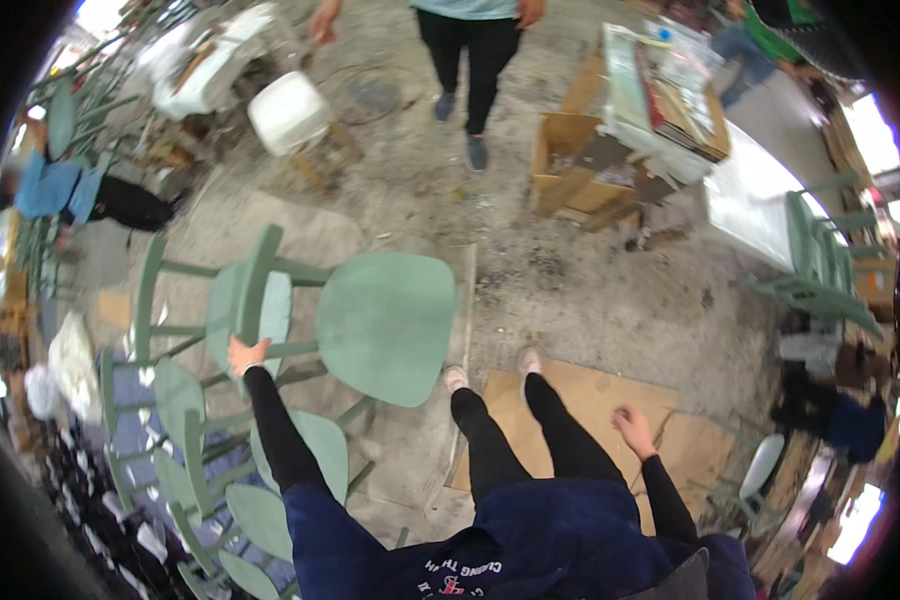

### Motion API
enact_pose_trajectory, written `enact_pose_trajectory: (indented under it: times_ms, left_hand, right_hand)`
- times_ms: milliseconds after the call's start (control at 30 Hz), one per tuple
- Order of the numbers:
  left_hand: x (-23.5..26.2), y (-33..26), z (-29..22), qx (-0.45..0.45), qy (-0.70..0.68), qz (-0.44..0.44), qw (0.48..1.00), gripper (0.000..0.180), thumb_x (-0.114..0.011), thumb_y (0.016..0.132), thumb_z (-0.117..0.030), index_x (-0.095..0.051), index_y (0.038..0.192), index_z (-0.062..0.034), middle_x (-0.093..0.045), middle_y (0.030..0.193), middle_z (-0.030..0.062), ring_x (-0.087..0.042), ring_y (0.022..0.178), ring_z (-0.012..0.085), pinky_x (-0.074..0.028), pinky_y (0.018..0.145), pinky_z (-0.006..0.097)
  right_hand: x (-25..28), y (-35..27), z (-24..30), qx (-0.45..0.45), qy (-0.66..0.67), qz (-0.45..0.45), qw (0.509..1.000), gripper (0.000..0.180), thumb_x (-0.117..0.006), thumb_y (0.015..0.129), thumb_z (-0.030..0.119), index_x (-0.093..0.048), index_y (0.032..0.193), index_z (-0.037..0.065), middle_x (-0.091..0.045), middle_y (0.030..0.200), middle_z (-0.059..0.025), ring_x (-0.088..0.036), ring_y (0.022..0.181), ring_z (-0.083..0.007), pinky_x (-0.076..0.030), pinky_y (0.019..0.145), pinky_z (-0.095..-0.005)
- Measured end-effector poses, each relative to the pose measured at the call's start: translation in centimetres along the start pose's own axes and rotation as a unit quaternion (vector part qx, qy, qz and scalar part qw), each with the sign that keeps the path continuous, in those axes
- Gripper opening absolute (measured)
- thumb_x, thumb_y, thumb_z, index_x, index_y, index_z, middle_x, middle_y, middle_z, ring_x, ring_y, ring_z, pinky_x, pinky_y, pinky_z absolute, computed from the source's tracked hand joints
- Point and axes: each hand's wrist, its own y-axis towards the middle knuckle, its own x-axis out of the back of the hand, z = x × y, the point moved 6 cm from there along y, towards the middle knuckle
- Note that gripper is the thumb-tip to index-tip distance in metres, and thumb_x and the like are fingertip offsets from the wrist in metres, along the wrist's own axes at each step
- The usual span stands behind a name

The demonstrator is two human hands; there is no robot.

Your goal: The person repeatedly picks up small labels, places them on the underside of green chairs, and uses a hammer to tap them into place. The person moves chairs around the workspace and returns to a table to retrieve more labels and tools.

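Observation:
A green chair (387, 325) with a rounded seat stands on the floor ahead of me and to the left. My left hand (248, 355) is wrapped around the lower end of its curved back rail. Another green chair is right behind it, its seat (278, 306) partly hidden by that rail. My right hand (633, 432) hangs at my right side, holding nothing, with its fingers loosely apart. Beneath that hand lies a flat cardboard sheet (590, 400), and I stand at its edge.
Several more green chairs (315, 455) crowd my left. Ahead are a white stool (290, 112), a walking person (467, 60) and an opened cardboard box (560, 150). Green chairs (820, 250) stand by a white table (755, 195) at right. Another person (65, 190) works at far left.

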Motion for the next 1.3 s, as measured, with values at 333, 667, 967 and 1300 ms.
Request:
enact_pose_trajectory:
  times_ms: [333, 667, 967, 1300]
  left_hand:
    - [9.8, -25.6, -6.9, -0.31, -0.233, -0.023, 0.922, 0.054, -0.075, 0.072, -0.043, -0.06, 0.097, 0.0017, -0.064, 0.092, 0.0153, -0.061, 0.08, 0.031, -0.047, 0.072, 0.04]
    - [-13.7, -28.2, -9.7, 0.0, -0.547, 0.402, 0.734, 0.085, -0.057, 0.082, -0.06, -0.036, 0.135, 0.004, -0.05, 0.13, 0.0226, -0.055, 0.111, 0.0301, -0.037, 0.101, 0.042]
    - [-17.4, -49.6, -30.5, 0.138, -0.731, 0.665, 0.066, 0.085, -0.068, 0.069, -0.066, -0.047, 0.118, 0.0, -0.057, 0.111, 0.0171, -0.056, 0.101, 0.0302, -0.042, 0.096, 0.04]
    - [-6.3, -95.6, -49.1, 0.067, -0.544, 0.832, -0.088, 0.049, -0.062, 0.079, -0.058, -0.041, 0.07, -0.0143, -0.043, 0.061, -0.0041, -0.048, 0.065, 0.0106, -0.043, 0.073, 0.028]
  right_hand:
    - [-30.4, 1.9, 34.4, 0.048, 0.238, 0.24, 0.94, 0.062, -0.068, 0.079, 0.049, -0.056, 0.116, 0.001, -0.061, 0.108, -0.0138, -0.061, 0.096, -0.0223, -0.048, 0.085, -0.0355]
    - [-11.2, -3.9, 27.6, -0.14, 0.576, 0.272, 0.758, 0.026, -0.063, 0.072, 0.026, -0.054, 0.083, 0.004, -0.057, 0.074, -0.011, -0.057, 0.064, -0.0228, -0.048, 0.064, -0.0364]
    - [14.5, -27.8, 11.7, -0.019, 0.648, 0.127, 0.751, 0.049, -0.061, 0.066, 0.037, -0.055, 0.093, -0.004, -0.055, 0.077, -0.0142, -0.057, 0.068, -0.0264, -0.047, 0.066, -0.0404]
    - [22.2, -46.6, -25.9, -0.019, 0.628, -0.365, 0.687, 0.065, -0.054, 0.075, 0.057, -0.052, 0.098, -0.004, -0.057, 0.074, -0.0159, -0.059, 0.065, -0.0345, -0.051, 0.065, -0.0442]
